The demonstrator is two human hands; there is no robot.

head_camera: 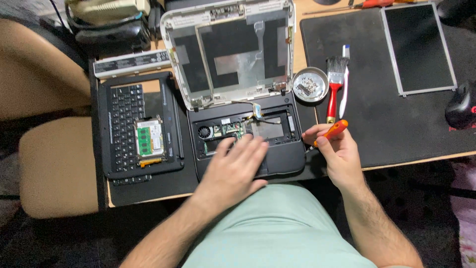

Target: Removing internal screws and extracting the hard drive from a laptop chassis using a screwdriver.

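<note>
Head view: the left hand (233,166) is laid flat, fingers spread and holding nothing, on the opened laptop base (248,136) at the near edge of the bench (302,49). An orange-handled screwdriver (331,132) is gripped by the right hand (337,154), just right of the base. A metal screw dish (310,85) and a red-handled brush (335,82) lie beyond.
</note>
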